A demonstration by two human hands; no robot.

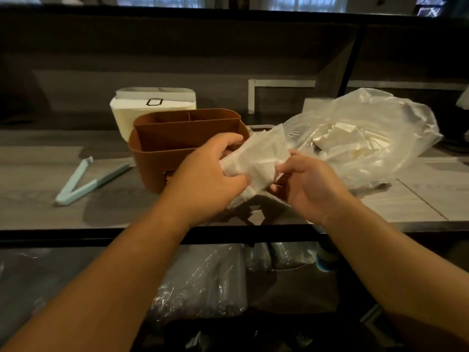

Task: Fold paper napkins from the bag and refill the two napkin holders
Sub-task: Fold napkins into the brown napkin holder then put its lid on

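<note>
Both hands hold a white paper napkin (257, 161) above the table's front part. My left hand (210, 174) grips its left side with curled fingers, and my right hand (308, 184) pinches its right edge. Just behind my left hand stands a brown napkin holder (162, 141) with several compartments, which look empty. A white napkin holder (152, 107) filled with napkins stands behind the brown one. To the right lies a clear plastic bag (368, 138) with more white napkins inside.
A pale blue bag clip (83, 181) lies open on the grey wooden table (38, 174) at the left. A dark wall panel rises behind the table. Below the table's front edge sit clear plastic bags (203, 283) on a lower shelf.
</note>
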